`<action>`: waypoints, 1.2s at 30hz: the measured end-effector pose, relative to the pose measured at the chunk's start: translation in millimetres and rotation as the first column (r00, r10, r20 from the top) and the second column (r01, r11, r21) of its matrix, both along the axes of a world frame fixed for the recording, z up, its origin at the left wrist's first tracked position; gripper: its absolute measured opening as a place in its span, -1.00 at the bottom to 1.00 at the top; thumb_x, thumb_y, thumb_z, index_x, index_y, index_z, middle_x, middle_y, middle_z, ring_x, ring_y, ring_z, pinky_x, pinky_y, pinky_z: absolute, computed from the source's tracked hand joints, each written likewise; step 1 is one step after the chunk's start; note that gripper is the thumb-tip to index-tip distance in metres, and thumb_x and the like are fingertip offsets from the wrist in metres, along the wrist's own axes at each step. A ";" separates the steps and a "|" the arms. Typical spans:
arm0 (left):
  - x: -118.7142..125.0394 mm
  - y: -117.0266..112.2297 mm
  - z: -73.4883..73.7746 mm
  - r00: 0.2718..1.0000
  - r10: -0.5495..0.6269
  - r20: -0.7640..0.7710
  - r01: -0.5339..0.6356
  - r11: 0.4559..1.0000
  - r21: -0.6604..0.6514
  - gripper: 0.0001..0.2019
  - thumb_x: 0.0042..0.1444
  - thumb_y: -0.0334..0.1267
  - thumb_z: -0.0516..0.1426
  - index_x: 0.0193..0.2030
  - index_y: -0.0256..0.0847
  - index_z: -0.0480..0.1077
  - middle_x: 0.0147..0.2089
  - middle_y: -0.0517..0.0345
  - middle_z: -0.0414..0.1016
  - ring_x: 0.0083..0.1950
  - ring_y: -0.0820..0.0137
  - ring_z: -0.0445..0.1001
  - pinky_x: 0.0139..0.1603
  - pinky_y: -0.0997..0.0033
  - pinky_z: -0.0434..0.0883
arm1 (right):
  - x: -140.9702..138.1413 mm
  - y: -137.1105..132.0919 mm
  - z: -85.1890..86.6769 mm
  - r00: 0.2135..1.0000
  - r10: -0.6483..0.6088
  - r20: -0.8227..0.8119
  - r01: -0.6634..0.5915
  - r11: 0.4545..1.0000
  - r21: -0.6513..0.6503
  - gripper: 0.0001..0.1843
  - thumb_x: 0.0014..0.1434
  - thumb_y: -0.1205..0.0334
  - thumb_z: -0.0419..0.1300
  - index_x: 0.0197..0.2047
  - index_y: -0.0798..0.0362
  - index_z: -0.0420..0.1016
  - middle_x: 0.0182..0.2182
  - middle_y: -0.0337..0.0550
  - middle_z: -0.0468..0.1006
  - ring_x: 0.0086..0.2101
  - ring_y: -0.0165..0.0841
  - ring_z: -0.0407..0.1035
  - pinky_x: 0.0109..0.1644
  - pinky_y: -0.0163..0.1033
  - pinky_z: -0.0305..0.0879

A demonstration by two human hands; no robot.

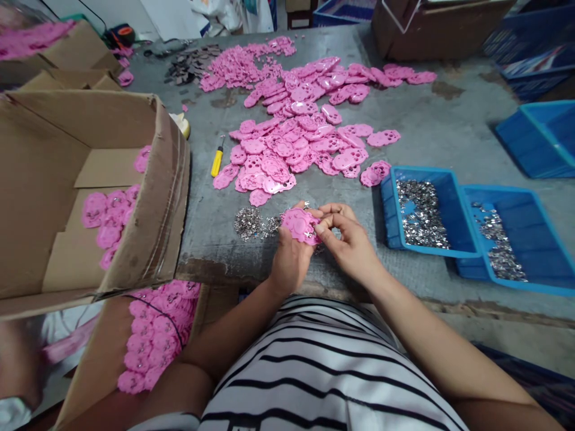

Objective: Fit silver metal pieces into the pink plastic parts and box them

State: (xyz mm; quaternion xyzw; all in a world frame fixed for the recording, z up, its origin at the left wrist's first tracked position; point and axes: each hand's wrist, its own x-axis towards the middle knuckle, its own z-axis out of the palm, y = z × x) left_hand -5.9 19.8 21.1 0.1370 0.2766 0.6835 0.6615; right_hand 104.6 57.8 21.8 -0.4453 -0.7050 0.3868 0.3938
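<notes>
My left hand (pixel 290 263) holds up a pink plastic piece (pixel 299 222) with a scalloped edge, its fingers and thumb closed around it. At that piece's right edge, the thumb and forefinger of my right hand (pixel 348 242) are pinched together. A silvery bit shows on the piece beside those fingertips; whatever the pinch itself holds is too small to make out. Just behind and left of my hands lies a small heap of shiny metal parts (pixel 248 223). Farther back spreads a large pile of similar pink plastic pieces (pixel 287 146).
Two blue bins (pixel 429 209) (pixel 516 239) with metal parts stand at right. A yellow-handled screwdriver (pixel 217 161) lies left of the pile. An open cardboard box (pixel 168 179) at left contains pink pieces; another box (pixel 92 359) below holds many more. Dark flat pieces (pixel 193 63) lie at the back.
</notes>
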 end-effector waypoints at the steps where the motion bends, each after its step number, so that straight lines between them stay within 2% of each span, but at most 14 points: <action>1: 0.2 -0.1 0.6 1.000 -0.001 0.012 0.001 1.000 -0.011 -0.54 0.26 0.09 -0.10 0.09 -0.11 0.36 0.04 0.02 0.48 0.22 0.26 0.35 0.29 0.14 0.21 | -0.4 -0.5 -0.6 1.000 -0.007 0.010 0.007 1.000 0.022 -0.82 0.19 0.22 0.14 -0.45 0.01 0.35 -0.13 -0.04 0.39 -0.04 -0.25 0.31 0.07 -0.07 0.25; 7: 0.5 0.8 3.0 0.995 -0.018 0.103 0.017 1.000 0.001 -0.49 0.33 0.00 -0.27 0.16 -0.13 0.31 -0.12 0.04 0.52 0.15 0.29 0.42 0.29 0.13 0.20 | -6.1 -7.3 -10.4 0.995 -0.090 0.041 0.077 0.965 0.252 -0.85 0.22 0.27 0.10 -0.41 -0.01 0.27 -0.14 -0.03 0.39 -0.05 -0.22 0.30 0.04 0.00 0.24; 9: 1.1 1.2 2.3 0.992 -0.025 0.123 0.027 1.000 -0.014 -0.48 0.32 0.01 -0.29 0.17 -0.14 0.30 -0.10 0.02 0.51 0.14 0.28 0.43 0.30 0.12 0.20 | -7.6 -8.7 -13.8 0.994 -0.109 0.031 0.097 0.960 0.264 -0.84 0.22 0.28 0.10 -0.41 -0.01 0.25 -0.16 -0.04 0.41 -0.07 -0.21 0.31 0.02 0.01 0.25; 13: 3.7 1.5 0.4 0.992 -0.013 0.123 0.023 0.996 -0.084 -0.48 0.30 0.06 -0.24 0.21 -0.11 0.25 0.01 0.00 0.47 0.18 0.27 0.39 0.30 0.12 0.19 | -6.1 -6.8 -15.1 0.992 -0.123 0.015 0.118 0.975 0.190 -0.81 0.19 0.29 0.12 -0.45 -0.01 0.23 -0.20 -0.09 0.41 -0.12 -0.23 0.30 0.00 -0.01 0.25; 18: 5.3 4.4 1.7 0.999 -0.003 0.038 0.007 0.993 -0.114 -0.52 0.30 0.06 -0.20 0.16 -0.09 0.30 -0.06 0.05 0.48 0.15 0.30 0.40 0.26 0.18 0.24 | -0.5 -1.7 -8.9 0.995 -0.091 0.028 0.086 0.986 0.142 -0.82 0.21 0.21 0.11 -0.44 0.00 0.28 -0.20 -0.08 0.36 -0.11 -0.23 0.28 0.02 -0.02 0.24; 23: 6.4 5.3 4.4 0.999 -0.009 0.046 0.011 0.998 -0.055 -0.54 0.30 0.05 -0.19 0.10 -0.12 0.34 -0.16 0.07 0.48 0.01 0.31 0.48 0.20 0.18 0.29 | 0.6 -6.1 -0.1 0.982 -0.141 0.126 0.101 0.954 0.281 -0.85 0.23 0.22 0.07 -0.40 -0.01 0.25 -0.19 -0.05 0.33 -0.12 -0.18 0.23 -0.01 0.04 0.19; 27: 5.7 6.1 6.0 0.999 -0.016 -0.036 0.015 0.999 -0.048 -0.59 0.30 -0.01 -0.10 0.13 -0.14 0.32 -0.13 0.06 0.50 0.03 0.33 0.47 0.18 0.26 0.32 | 1.9 -8.8 0.8 0.964 -0.176 0.198 0.083 0.911 0.404 -0.87 0.25 0.23 0.02 -0.37 -0.03 0.22 -0.23 -0.05 0.31 -0.16 -0.17 0.20 -0.03 0.08 0.14; 29: 3.4 10.1 8.7 0.999 -0.038 -0.035 0.035 0.995 -0.091 -0.61 0.32 -0.08 -0.10 0.13 -0.20 0.33 -0.11 0.03 0.51 0.04 0.33 0.47 0.16 0.29 0.34 | 2.3 -7.6 -2.1 0.966 -0.154 0.206 0.053 0.903 0.427 -0.87 0.25 0.24 0.01 -0.36 -0.03 0.20 -0.24 -0.06 0.31 -0.13 -0.17 0.20 -0.02 0.09 0.13; 33: -1.3 20.5 16.2 0.989 -0.104 0.110 0.132 0.946 -0.297 -0.56 0.34 -0.07 -0.18 0.01 -0.34 0.36 -0.16 -0.09 0.53 -0.01 0.27 0.50 0.05 0.22 0.43 | 1.2 -3.9 -10.6 0.962 -0.149 0.230 0.044 0.912 0.407 -0.86 0.27 0.23 -0.02 -0.36 -0.03 0.18 -0.25 -0.06 0.30 -0.13 -0.17 0.20 -0.04 0.07 0.14; 36: -0.4 22.0 17.9 0.983 -0.114 0.145 0.154 0.939 -0.308 -0.53 0.34 -0.05 -0.21 -0.03 -0.35 0.37 -0.24 -0.08 0.53 -0.05 0.27 0.53 0.01 0.21 0.45 | 1.2 -2.7 -14.0 0.954 -0.159 0.255 0.047 0.917 0.396 -0.87 0.27 0.23 -0.02 -0.35 -0.03 0.18 -0.26 -0.05 0.30 -0.15 -0.16 0.19 -0.07 0.06 0.15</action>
